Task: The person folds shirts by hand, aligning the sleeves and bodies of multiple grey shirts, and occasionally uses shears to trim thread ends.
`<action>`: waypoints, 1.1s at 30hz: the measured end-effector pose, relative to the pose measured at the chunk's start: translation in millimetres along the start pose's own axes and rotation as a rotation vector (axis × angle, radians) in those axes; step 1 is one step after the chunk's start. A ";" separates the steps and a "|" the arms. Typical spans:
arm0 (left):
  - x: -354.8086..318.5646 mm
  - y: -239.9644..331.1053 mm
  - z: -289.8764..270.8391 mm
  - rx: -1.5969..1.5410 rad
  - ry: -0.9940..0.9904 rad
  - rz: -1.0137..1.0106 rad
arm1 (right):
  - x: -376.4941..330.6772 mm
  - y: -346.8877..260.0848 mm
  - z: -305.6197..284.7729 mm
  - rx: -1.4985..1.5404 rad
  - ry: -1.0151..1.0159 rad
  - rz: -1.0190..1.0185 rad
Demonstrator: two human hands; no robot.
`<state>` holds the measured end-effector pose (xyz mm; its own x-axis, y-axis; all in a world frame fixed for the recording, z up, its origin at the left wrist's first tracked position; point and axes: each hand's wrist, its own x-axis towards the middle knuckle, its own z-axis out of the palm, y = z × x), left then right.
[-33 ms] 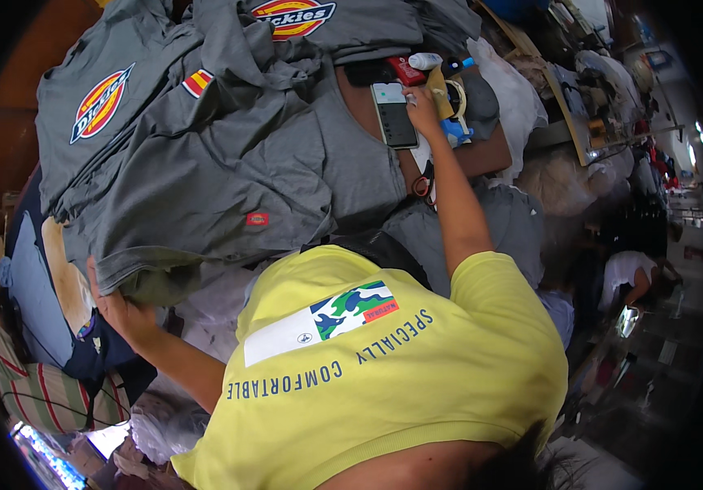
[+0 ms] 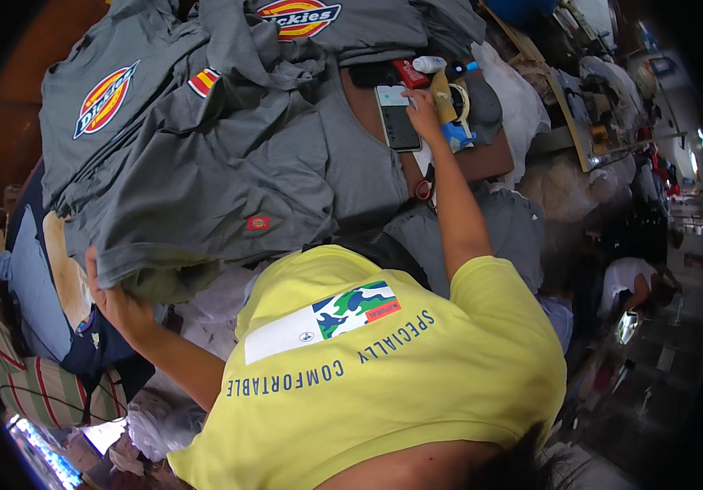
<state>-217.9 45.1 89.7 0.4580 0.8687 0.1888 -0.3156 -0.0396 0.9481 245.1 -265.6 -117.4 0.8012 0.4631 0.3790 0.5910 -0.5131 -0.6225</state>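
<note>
My left hand (image 2: 121,312) is at the near left edge of a grey shirt (image 2: 229,175), its fingers closed on the hem; some are hidden under the cloth. One finger stretches up along the outside of the edge. Farther to the right, my right hand (image 2: 425,116) reaches over a smartphone (image 2: 400,129) lying flat, with a fingertip on the upper part of its lit screen. That hand holds nothing, and its other fingers are partly bent. Scissors (image 2: 424,189) with orange-and-black handles lie just below the phone, beside my right forearm.
Brown board (image 2: 490,155) carries a red packet (image 2: 410,73), a white bottle (image 2: 429,64), a tape roll (image 2: 461,102) and a dark cap-like item. More grey garments (image 2: 98,98) spread behind. Clear plastic bags (image 2: 508,90) lie right; a striped cushion (image 2: 37,388) sits lower left. Another person (image 2: 625,282) bends far right.
</note>
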 end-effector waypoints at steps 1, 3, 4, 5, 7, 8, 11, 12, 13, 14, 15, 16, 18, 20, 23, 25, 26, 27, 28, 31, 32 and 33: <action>3.0 2.9 3.0 -0.009 -0.081 0.014 | -0.4 -3.2 2.0 -0.019 0.002 0.003; 5.9 -4.9 5.1 0.094 -0.140 -0.004 | -3.9 -8.6 5.0 -0.057 0.008 0.019; 5.7 -10.1 4.6 0.146 -0.169 -0.014 | -2.7 -11.2 6.2 -0.049 0.007 0.017; 3.5 -12.9 4.2 0.167 -0.220 -0.005 | -2.1 -11.0 8.4 -0.042 0.004 0.014; -1.3 -15.4 7.1 0.237 -0.242 -0.019 | -3.0 -9.3 6.9 -0.103 0.013 -0.056; -1.8 -15.9 12.6 0.268 -0.252 -0.027 | -4.4 11.5 4.7 -0.085 0.062 -0.155; -3.0 -11.6 18.8 0.379 -0.249 0.029 | -9.2 4.8 -1.6 -0.084 0.129 -0.183; -6.1 -8.7 16.8 0.379 -0.237 0.011 | -11.6 -14.9 -3.2 -0.037 0.109 -0.184; -10.3 -3.4 15.6 0.384 -0.215 0.005 | -13.7 -31.9 4.6 0.097 0.072 -0.129; -13.2 1.7 15.6 0.378 -0.198 -0.032 | -17.6 -51.7 10.5 0.194 -0.009 -0.073; -17.0 1.8 17.3 0.320 -0.149 0.014 | -25.4 -83.0 17.0 0.349 -0.112 -0.115; -15.6 0.4 18.8 0.343 -0.148 0.023 | -33.8 -98.2 26.4 0.388 -0.252 -0.110; -12.8 9.3 34.9 0.152 -0.218 -0.083 | -57.9 -149.4 39.2 0.506 -0.600 -0.093; -7.0 1.3 51.1 0.012 -0.341 0.003 | -79.3 -197.9 46.8 0.489 -0.873 -0.137; -4.1 7.4 63.6 -0.253 -0.478 0.070 | -96.7 -259.3 61.3 0.235 -0.846 -0.688; -4.8 31.3 53.9 -0.194 -0.420 0.092 | -100.2 -278.9 64.1 0.014 -0.846 -0.842; -4.5 42.2 45.4 -0.144 -0.368 0.098 | -98.9 -267.2 72.3 0.074 -0.876 -0.785; -0.7 48.5 32.4 -0.018 -0.283 0.195 | -92.5 -244.4 85.1 0.133 -0.908 -0.724; 6.1 55.6 17.6 0.105 -0.198 0.280 | -84.3 -226.4 92.1 0.190 -0.946 -0.651; 5.0 84.5 -31.3 0.428 0.145 0.381 | -39.1 -197.9 60.6 0.426 -0.862 -0.169; 5.7 85.7 -47.4 0.452 0.202 0.403 | -25.7 -179.8 50.0 0.535 -0.738 -0.088; 5.5 83.0 -62.7 0.475 0.259 0.424 | -17.8 -176.7 29.1 0.679 -0.676 0.059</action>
<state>-293.6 77.5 153.4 0.1431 0.8179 0.5573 0.0014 -0.5633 0.8263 123.7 -162.2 -34.1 0.4785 0.8781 -0.0084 0.2007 -0.1187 -0.9724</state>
